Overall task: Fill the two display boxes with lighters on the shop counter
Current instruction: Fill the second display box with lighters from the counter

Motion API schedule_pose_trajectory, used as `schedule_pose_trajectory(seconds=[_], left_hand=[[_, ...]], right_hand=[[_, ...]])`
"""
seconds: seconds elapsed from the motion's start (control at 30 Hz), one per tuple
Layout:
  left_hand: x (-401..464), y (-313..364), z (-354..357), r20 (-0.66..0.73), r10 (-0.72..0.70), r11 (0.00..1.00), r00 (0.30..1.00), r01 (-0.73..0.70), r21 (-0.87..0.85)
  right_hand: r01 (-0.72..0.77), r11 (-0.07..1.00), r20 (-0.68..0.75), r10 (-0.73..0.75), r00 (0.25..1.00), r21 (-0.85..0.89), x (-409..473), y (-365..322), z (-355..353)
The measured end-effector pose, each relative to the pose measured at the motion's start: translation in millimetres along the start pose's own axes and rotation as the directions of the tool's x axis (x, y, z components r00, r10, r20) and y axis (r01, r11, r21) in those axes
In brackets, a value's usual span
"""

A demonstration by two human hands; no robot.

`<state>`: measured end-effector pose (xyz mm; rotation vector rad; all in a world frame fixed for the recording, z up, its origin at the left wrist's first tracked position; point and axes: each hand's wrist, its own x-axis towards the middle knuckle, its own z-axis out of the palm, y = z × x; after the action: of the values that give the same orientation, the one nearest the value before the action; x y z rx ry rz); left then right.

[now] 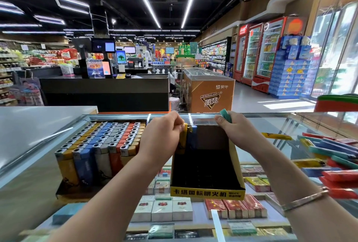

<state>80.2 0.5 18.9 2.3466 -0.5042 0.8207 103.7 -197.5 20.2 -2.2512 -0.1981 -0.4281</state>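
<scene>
A full display box (pixel 100 150) of yellow, blue, grey and red lighters stands on the glass counter at the left. Beside it a yellow-fronted display box (pixel 207 191) is nearly empty, with a yellow lighter (pixel 183 141) and a blue lighter (pixel 192 137) at its far left. My left hand (pixel 164 131) pinches the top of the yellow lighter in that box. At the box's far right corner, my right hand (pixel 232 127) grips a teal lighter (pixel 226 114). A pile of loose lighters (pixel 333 158) lies on the counter to the right.
The glass counter (pixel 271 125) shows cigarette packs (pixel 170 208) beneath it. A white surface (pixel 38 119) adjoins at the left. Beyond are a black checkout desk (pixel 104 90), an orange freezer (pixel 209 90) and drink fridges (pixel 259 51).
</scene>
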Motion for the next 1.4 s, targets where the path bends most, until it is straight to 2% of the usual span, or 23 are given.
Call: schedule_pose_trajectory(seconds=[0.2, 0.33, 0.4, 0.47, 0.63, 0.77, 0.93, 1.07, 1.2, 1.4], left_hand=[[1.4, 1.2, -0.9, 0.011, 0.019, 0.999, 1.000, -0.020, 0.037], [2.4, -0.3, 0.0, 0.001, -0.071, 0.992, 0.997, 0.071, -0.105], [2.1, 0.0, 1.2, -0.002, -0.078, 0.990, 0.997, 0.077, -0.117], [1.8, 0.0, 1.6, -0.001, -0.039, 0.996, 0.999, 0.038, -0.080], [1.4, 2.8, -1.9, 0.036, 0.159, 0.985, 0.987, -0.161, 0.063], [1.4, 4.2, -5.3, 0.053, 0.235, 0.962, 0.971, -0.240, 0.130], [1.7, 4.9, -7.1, 0.054, 0.256, 0.948, 0.965, -0.261, 0.183], [1.3, 4.6, -6.7, 0.053, 0.263, 0.942, 0.963, -0.268, 0.202], [1.2, 4.7, -7.0, 0.028, 0.258, 0.943, 0.966, -0.258, 0.210], [2.1, -1.6, -2.0, 0.095, 0.234, 0.947, 0.968, -0.248, 0.203]], right_hand=[[-0.004, 1.000, -0.002, 0.004, 1.000, 0.000, -0.6, -2.4, -0.5], [0.015, 1.000, -0.009, -0.015, 1.000, -0.007, -1.1, -3.0, -1.7], [0.016, 1.000, -0.003, -0.016, 1.000, -0.007, -1.3, -3.5, -1.8], [0.019, 1.000, 0.002, -0.019, 1.000, -0.010, -1.3, -3.3, -1.6], [0.010, 1.000, 0.007, -0.010, 1.000, -0.018, -1.4, -3.2, -2.1], [0.003, 1.000, 0.018, -0.003, 1.000, -0.015, -1.8, -3.9, -1.9], [0.000, 1.000, 0.038, 0.000, 0.999, -0.017, -2.0, -3.4, -2.2], [0.048, 0.994, 0.057, -0.043, 0.997, -0.098, -2.3, -0.9, -3.0], [0.035, 0.993, 0.085, -0.025, 0.996, -0.115, -1.8, -0.2, -5.1], [0.032, 0.993, 0.089, -0.022, 0.996, -0.115, 0.5, 1.6, -4.6]])
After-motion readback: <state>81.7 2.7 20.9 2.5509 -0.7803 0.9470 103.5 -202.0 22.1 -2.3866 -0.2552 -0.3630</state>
